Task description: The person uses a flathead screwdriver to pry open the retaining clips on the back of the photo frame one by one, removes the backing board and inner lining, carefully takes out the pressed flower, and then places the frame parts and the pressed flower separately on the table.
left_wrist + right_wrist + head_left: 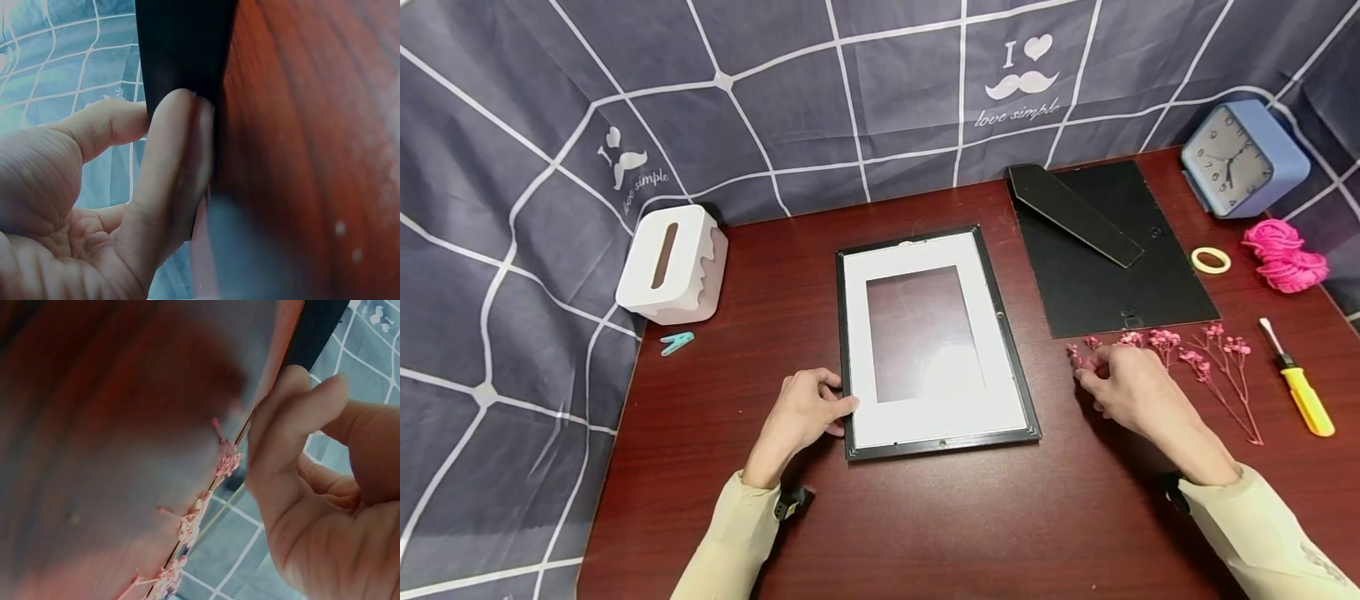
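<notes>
In the head view a black picture frame [940, 447] with a white mat [857, 350] lies on the table. My left hand [808, 408] grips its left edge, the thumb on top. The left wrist view shows thumb and fingers against the frame's dark side [184, 50]. My right hand [1131, 387] is low over the pink dried flower sprigs [1225, 358] and covers some stems. Its bent fingertips are beside the leftmost flower head [1072, 357]. In the right wrist view several blossoms [190, 528] lie beside the fingers; whether a stem is pinched is hidden.
A black backing board [1052, 275] with its stand lies behind the right hand. To the right are a yellow screwdriver [1309, 402], a tape roll [1211, 260], pink yarn [1288, 257] and a blue clock [1247, 158]. At left stand a tissue box [692, 275] and a clip [677, 342].
</notes>
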{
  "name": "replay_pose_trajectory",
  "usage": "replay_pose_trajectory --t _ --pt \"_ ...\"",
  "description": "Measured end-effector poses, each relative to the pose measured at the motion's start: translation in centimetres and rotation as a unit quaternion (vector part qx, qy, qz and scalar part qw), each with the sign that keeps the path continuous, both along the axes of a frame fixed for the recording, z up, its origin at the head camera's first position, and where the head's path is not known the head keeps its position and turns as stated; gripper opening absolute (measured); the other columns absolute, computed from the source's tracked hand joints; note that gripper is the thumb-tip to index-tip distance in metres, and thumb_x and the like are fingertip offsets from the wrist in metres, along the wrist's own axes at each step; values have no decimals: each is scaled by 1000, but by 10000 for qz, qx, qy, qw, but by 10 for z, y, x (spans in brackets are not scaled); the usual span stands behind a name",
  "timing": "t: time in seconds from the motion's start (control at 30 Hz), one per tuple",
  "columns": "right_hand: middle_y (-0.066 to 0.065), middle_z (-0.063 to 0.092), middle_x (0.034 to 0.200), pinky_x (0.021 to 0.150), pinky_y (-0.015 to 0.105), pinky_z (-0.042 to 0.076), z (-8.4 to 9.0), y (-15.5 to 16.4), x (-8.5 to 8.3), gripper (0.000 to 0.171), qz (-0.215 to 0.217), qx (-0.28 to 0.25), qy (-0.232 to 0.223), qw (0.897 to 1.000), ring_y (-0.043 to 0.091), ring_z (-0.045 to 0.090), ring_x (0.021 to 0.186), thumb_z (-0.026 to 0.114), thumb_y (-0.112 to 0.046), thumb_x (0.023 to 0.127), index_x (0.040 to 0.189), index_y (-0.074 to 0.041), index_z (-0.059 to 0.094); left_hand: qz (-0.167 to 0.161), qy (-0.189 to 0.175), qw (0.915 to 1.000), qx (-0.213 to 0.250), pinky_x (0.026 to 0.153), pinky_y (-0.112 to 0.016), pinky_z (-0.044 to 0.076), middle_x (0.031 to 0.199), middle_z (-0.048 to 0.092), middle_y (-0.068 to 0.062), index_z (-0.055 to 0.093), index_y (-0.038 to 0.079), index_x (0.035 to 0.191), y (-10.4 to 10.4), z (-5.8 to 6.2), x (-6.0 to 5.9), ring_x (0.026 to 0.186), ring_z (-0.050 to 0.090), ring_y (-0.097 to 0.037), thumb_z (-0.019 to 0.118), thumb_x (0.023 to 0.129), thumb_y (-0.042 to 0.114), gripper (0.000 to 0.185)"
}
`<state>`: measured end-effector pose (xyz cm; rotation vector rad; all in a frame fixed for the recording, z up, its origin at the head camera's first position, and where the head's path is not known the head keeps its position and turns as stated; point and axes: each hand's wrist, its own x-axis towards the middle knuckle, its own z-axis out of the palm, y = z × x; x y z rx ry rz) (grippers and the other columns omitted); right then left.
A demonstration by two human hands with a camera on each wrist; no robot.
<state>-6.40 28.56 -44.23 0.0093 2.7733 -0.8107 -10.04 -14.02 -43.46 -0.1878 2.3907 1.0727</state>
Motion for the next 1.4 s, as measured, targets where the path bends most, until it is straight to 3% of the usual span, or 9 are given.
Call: replay_pose_trajectory --t 0.2,0.47,0.73,1.03,1.3,1.4 --pt "-2 64 56 56 31 41 -6 8 -4 17 44 101 -179 9998 11 61 54 66 -13 102 92 0 71 33 -21 10000 22 67 -32 67 93 71 -10 70 -2 129 -1 -1 0 59 78 -19 82 95 13 39" --pt "-2 62 55 53 29 40 -32 21 -10 19 -95 267 -155 9995 12 57 52 69 -17 100 84 -8 70 47 -18 10000 8 67 -31 67 93 70 -10 70 -2 128 -1 0 0 58 78 -18 82 95 13 39" --pt "-1 63 57 57 32 40 -6 7 -7 19 -23 268 -165 9995 15 58 57 70 -15 101 88 -1 73 104 -13 9998 138 67 -34 68 93 71 -12 69 -4 128 -1 -1 -1 58 78 -19 82 94 10 39" --pt "-3 62 55 54 32 38 1 3 -2 19 -3 248 165 9996 13 57 53 74 -14 99 85 -3 71 78 -29 10000 46 64 -32 67 92 72 -11 70 -3 129 -2 0 1 58 78 -19 82 95 12 39" --pt "0 72 69 49 27 46 16 -17 8 18 -59 -383 89 9992 9 65 53 76 -17 101 103 0 75 25 47 9999 150 60 -32 66 90 72 -11 70 -4 128 -1 -1 1 56 77 -20 81 94 11 38" --pt "0 74 72 52 26 49 18 -28 11 23 43 -595 -151 9981 9 67 54 77 -22 101 106 0 74 44 12 9998 200 60 -32 66 89 72 -11 70 -4 129 -2 0 1 56 77 -19 82 95 11 39"
